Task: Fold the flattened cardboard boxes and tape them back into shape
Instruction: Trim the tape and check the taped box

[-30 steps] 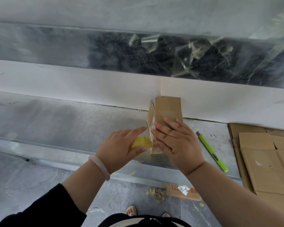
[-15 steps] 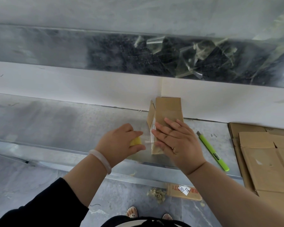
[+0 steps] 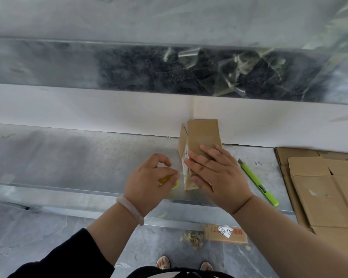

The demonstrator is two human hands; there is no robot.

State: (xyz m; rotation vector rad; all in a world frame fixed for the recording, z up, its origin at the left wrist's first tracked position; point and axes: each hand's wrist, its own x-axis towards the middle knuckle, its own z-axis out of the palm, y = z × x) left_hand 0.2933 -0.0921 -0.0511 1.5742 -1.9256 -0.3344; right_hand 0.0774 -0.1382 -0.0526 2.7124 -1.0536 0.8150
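A small folded cardboard box lies on the metal worktop, its far end against the white wall. My right hand lies flat on top of the box with fingers spread, pressing it down. My left hand sits just left of the box's near end, fingers curled around a yellow tape roll. A short strip of clear tape runs from the roll to the box's left side. Most of the roll is hidden under my fingers.
A green utility knife lies on the worktop right of the box. Flattened cardboard boxes are stacked at the right edge. On the floor below lie a cardboard scrap and a crumpled tape wad. Tape pieces hang above.
My left hand has curled tighter around the tape roll and drawn slightly left, away from the box, hiding most of the roll. My right hand stays pressed on the box.
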